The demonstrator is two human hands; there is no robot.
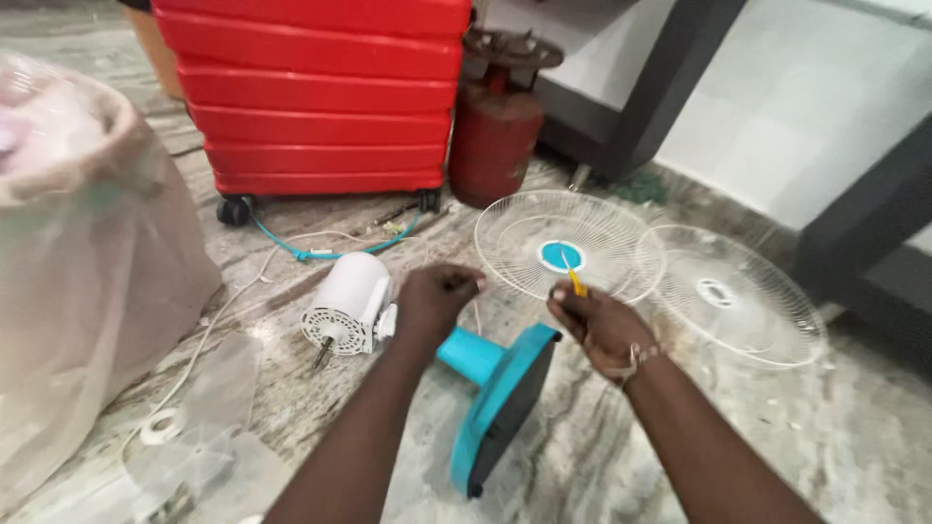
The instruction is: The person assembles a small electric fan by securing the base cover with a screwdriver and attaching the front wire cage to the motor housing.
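The right hand [597, 325] pinches a yellow tool [575, 281], fingers closed on it. The left hand [434, 301] is curled shut over the white motor [348, 303], which joins the teal base [500, 403] on the floor [582, 456]. Two grilles [568, 243] lie beyond, with a red suitcase [320, 92] behind.

Left of the fan base [500, 403]: motor [348, 303]. Behind it: two grilles [568, 243] [738, 296], suitcase [316, 92], gas cylinder [495, 136].
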